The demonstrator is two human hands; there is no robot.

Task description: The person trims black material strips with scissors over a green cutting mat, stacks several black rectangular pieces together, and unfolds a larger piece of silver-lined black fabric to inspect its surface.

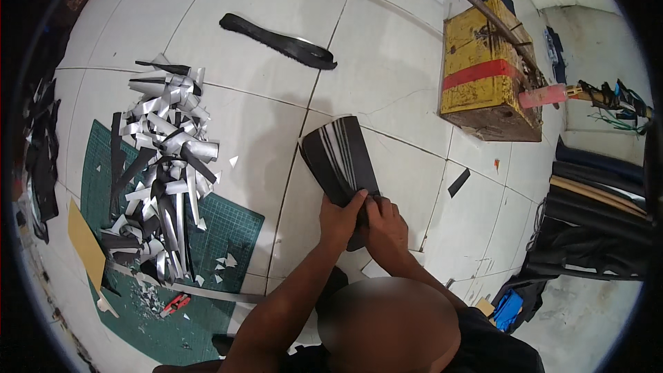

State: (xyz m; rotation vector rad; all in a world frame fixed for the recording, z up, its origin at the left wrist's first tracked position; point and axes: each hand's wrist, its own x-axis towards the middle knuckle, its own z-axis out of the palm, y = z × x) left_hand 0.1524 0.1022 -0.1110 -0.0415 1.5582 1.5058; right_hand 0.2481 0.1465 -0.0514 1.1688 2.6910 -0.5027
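A dark bundle with pale stripes (367, 166) is held over the white tiled floor (394, 155), in front of the person. Its near end is grasped by 2 hands, with the fingers of the left hand (338, 224) and right hand (387, 229) curled onto it. Some cutting appears to have been done: silver and black strips (169, 148) are heaped on a green mat (231, 228), near 1 red cutter (175, 305). The bundle has not been set down; what else is left cannot be told.
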